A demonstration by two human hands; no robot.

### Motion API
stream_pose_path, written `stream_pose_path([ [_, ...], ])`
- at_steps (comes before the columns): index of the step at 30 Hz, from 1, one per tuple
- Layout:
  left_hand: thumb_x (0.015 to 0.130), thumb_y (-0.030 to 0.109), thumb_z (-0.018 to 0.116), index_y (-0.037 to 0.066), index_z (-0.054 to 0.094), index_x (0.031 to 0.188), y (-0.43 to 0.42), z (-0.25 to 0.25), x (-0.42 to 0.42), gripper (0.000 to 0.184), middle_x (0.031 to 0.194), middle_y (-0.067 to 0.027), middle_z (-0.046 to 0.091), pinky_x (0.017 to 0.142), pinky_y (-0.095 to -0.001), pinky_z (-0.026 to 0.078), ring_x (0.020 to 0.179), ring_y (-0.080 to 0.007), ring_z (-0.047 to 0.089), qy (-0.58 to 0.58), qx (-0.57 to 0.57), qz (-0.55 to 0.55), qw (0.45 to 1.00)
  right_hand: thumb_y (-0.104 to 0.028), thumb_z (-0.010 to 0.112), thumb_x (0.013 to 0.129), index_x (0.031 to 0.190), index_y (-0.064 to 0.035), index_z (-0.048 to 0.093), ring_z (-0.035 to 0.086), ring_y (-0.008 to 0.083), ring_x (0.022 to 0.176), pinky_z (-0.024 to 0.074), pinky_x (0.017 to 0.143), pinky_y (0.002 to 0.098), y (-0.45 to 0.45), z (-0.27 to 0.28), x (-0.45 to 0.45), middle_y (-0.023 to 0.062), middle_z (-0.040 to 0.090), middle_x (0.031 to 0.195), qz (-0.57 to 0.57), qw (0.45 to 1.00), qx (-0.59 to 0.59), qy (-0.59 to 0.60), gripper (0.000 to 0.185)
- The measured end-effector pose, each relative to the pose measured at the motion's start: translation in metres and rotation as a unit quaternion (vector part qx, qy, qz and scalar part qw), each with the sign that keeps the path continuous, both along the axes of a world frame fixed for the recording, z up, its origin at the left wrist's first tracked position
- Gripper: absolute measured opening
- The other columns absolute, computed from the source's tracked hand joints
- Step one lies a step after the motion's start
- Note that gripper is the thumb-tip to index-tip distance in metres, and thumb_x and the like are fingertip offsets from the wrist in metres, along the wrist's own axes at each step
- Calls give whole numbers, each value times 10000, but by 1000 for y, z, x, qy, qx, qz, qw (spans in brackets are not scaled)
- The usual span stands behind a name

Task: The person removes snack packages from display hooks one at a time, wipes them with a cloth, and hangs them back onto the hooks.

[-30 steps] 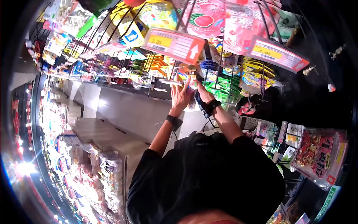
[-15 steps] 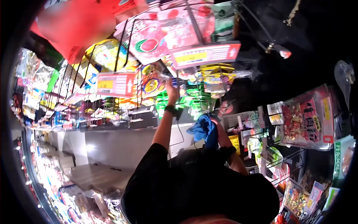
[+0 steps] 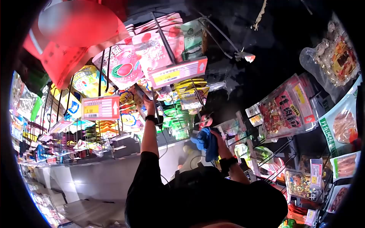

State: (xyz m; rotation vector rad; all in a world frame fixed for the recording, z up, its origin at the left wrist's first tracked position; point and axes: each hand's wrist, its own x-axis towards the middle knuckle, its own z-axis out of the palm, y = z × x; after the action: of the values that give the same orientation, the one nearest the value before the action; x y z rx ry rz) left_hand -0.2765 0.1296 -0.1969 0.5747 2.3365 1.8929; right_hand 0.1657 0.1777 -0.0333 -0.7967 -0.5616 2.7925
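Note:
My left hand (image 3: 150, 105) reaches into the hanging snack packets, beneath a large price tag (image 3: 177, 72). Its fingers look closed around a dark, narrow thing (image 3: 142, 92) whose kind I cannot make out. Yellow-and-dark snack packets (image 3: 129, 100) hang just left of that hand, and green packets (image 3: 176, 121) hang to its right. Lower and further right, my right hand (image 3: 220, 141) grips a bunched blue cloth (image 3: 206, 143). A small round red item (image 3: 205, 121) sits just above the cloth.
Pink pouches (image 3: 125, 66) hang on metal hooks above. A red bag (image 3: 64, 60) juts in at upper left. Clear-wrapped snack packs (image 3: 282, 112) hang on the right, with projecting rods below. A pale panel (image 3: 95, 174) runs under the left racks.
The view has shifted, so the racks and both arms appear further left and the left-hand racks lower. More packs show at the right. The blue cloth remains in my right hand.

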Motion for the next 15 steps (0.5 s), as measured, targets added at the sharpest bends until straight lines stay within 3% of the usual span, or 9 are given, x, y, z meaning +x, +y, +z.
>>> stream_pose_path([
  [1,636,313,841,-1,422,1207,7,-8,-2,775,1070,-131,537,896,-351,396,1003,-253,517,150,-35,137,979,-430,517,889,1033,-63,623,618,152,650,508,608,267,-13,45,-3,42,660,835,-31,999,33,-23,408],
  [4,646,263,812,3,448,1099,1,54,10,636,939,-104,564,848,-360,407,915,-251,531,33,20,14,999,-433,563,867,1044,-98,626,615,131,659,506,612,258,-20,42,-3,15,659,844,-5,999,32,-2,384],
  [5,671,322,789,2,457,1056,8,0,-23,601,881,-91,560,791,-362,426,830,-242,535,72,28,26,997,-430,575,861,1052,-108,623,613,123,670,505,621,253,-22,45,-2,4,656,848,28,999,20,41,378],
  [7,699,392,755,0,477,1027,-1,32,-4,582,822,-88,552,736,-374,447,757,-257,546,-31,-113,79,990,-428,583,857,1047,-120,629,605,111,654,499,604,251,-42,56,2,-4,650,818,-54,984,95,-141,365],
  [9,733,475,699,-17,600,1018,4,4,-20,577,872,-184,650,710,-427,463,827,-339,621,22,-90,26,995,-434,587,851,1037,-129,638,600,107,638,495,582,253,-60,8,23,-11,647,801,-99,957,237,-136,361],
  [12,765,466,687,18,654,982,10,-22,-38,499,932,-185,658,703,-429,472,836,-362,631,-46,-121,-138,982,-437,594,844,1024,-128,648,599,114,629,496,570,259,-62,-4,29,-12,645,785,-40,983,120,-131,361],
  [13,776,445,688,-15,633,948,19,-41,-31,494,883,-223,643,683,-429,471,826,-383,625,4,86,-156,984,-437,596,842,1019,-126,651,600,118,628,498,569,261,-59,0,27,-10,645,781,3,992,25,-128,363],
  [14,780,439,688,-27,620,923,20,-49,-29,492,848,-240,632,674,-439,468,815,-399,617,55,-48,-101,992,-435,604,835,1008,-117,657,606,129,631,501,561,265,-61,2,25,-4,651,783,19,995,-6,-103,366],
  [15,785,447,676,-32,612,911,13,-56,-26,499,834,-255,626,667,-459,462,803,-413,611,52,-57,-85,993,-431,596,842,1014,-108,654,615,137,637,507,574,266,-68,1,23,7,659,793,8,986,7,-165,371],
])
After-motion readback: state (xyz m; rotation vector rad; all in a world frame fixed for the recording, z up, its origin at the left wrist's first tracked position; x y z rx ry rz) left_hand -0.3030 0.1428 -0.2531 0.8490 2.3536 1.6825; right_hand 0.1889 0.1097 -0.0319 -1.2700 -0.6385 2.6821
